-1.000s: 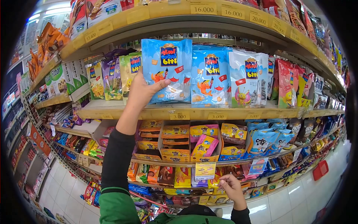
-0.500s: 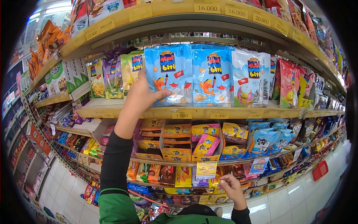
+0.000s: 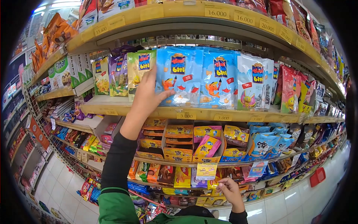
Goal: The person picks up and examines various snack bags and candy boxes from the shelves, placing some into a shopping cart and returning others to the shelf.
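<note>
My left hand (image 3: 147, 95) grips the left edge of a blue snack bag (image 3: 181, 84), with the thumb across its front and the other fingers along its side. The bag stands upright on the shelf among similar packs. Right beside it is a second blue snack bag (image 3: 219, 80), its left edge partly covered by the first. A green snack bag (image 3: 138, 72) stands to the left, partly behind my fingers. Lower down, my right hand (image 3: 232, 192) hovers in front of the lower shelves, fingers loosely curled and slightly apart, with nothing visible in it.
An upper shelf edge (image 3: 179, 15) with price tags juts out above the bags. White snack bags (image 3: 253, 84) stand to the right. Below are open boxes of small packs (image 3: 179, 143) and a hanging price card (image 3: 206, 171). A red basket-like object (image 3: 317, 177) sits on the tiled floor.
The blue bag under my left hand has shifted slightly right against its neighbours, showing more of the green bag. The view has moved a little; my right hand stays about where it was.
</note>
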A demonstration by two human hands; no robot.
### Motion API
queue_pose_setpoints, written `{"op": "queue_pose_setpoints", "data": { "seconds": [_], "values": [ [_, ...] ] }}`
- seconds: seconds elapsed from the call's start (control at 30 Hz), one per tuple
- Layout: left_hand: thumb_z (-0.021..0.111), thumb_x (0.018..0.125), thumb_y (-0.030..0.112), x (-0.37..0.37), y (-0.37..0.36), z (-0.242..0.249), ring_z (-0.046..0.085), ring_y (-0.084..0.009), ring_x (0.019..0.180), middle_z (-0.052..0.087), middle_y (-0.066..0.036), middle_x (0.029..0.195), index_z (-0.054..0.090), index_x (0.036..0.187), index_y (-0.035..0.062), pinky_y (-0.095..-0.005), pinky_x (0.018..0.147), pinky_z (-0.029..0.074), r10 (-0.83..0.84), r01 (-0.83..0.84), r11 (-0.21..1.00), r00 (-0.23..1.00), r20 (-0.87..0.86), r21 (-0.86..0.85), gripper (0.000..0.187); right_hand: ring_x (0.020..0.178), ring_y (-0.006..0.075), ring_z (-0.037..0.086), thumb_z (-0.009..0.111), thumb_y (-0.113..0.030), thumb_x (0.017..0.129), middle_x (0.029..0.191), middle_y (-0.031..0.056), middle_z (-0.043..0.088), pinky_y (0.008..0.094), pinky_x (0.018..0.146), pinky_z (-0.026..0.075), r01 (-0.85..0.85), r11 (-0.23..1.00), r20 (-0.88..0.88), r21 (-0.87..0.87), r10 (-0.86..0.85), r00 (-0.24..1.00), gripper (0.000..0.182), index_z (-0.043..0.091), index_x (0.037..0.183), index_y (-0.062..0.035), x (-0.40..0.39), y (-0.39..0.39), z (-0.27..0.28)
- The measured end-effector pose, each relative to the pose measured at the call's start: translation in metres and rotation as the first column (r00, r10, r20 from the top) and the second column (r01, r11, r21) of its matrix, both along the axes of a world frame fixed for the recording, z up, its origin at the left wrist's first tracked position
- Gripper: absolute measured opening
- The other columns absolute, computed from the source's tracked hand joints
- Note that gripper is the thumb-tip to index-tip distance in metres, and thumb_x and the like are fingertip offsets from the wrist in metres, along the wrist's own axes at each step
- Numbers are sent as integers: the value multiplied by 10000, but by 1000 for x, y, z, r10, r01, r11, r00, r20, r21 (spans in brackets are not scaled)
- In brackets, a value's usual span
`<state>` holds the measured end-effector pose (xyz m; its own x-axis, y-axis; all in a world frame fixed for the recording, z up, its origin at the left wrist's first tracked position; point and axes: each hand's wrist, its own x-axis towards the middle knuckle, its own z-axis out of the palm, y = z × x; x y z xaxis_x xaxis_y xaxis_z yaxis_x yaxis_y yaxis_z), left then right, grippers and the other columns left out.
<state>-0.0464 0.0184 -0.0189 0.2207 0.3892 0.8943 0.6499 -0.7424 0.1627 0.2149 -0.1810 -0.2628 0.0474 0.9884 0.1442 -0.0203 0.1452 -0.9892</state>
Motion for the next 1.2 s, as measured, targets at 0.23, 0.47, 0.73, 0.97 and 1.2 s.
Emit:
{"op": "queue_pose_setpoints", "data": {
  "seconds": [0.23,0.47,0.73,0.97,1.2],
  "values": [
    [665,644,273,1,-9,-7,488,-309,891,478,-207,995,436,1079,-64,-354,755,403,66,-58,989,996,-52,136,597,692,97,544,517,-129,810,785,63,552,212,622,444,-6,1000,29,-20,6,1000,182,468,912,13,-2,-1,1],
    [602,701,236,-8,-17,-18,554,-255,695,585,-107,724,550,940,8,-349,637,431,106,-105,994,992,70,-19,335,676,97,533,508,-133,815,770,62,548,215,622,443,-19,1000,38,-18,19,999,181,466,916,12,-3,1,-4],
    [578,701,188,-19,-14,-13,571,-259,660,587,-126,684,596,800,28,-338,588,438,72,-46,965,993,92,-259,190,681,105,536,509,-127,813,760,66,545,224,623,454,-27,999,46,-42,29,999,177,469,915,11,-8,4,-5],
    [583,707,192,-23,-12,-7,554,-204,631,581,-108,665,593,795,-3,-299,568,426,61,-42,922,997,38,-386,215,676,101,534,513,-133,811,755,61,542,219,618,444,-32,999,28,-27,33,999,187,467,917,13,-5,3,-9],
    [565,743,153,-21,-17,-13,500,-104,616,547,-48,667,494,1006,-30,-228,575,394,-13,58,950,989,148,-306,328,675,100,535,515,-133,810,753,58,542,218,615,443,-35,999,62,-41,37,997,191,466,920,15,-8,3,-5]
  ]
}}
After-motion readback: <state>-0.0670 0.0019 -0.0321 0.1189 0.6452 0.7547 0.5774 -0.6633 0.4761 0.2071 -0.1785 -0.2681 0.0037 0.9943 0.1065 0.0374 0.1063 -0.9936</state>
